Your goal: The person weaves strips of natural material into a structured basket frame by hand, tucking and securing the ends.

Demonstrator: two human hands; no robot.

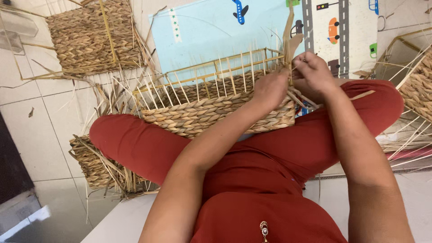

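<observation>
Straw: basket (211,112) rests on red lap, braced for weaving.
Left hand (270,90): fingers curled, pinching basket's corner wall steady.
Right hand (312,72): fingers closed on strand (291,42), just beside left fingers, pulling it taut.

Pale square floor tiles (40,135) with thin grey joints cover the room, scattered with loose dry straw (108,96). A light-blue children's play mat (202,31), printed with a plane, stars, cars and a grey road strip, lies spread across the upper floor. A dark panel (11,171) edges the lower left, beside a glossy patch reflecting soft, even daylight.
</observation>
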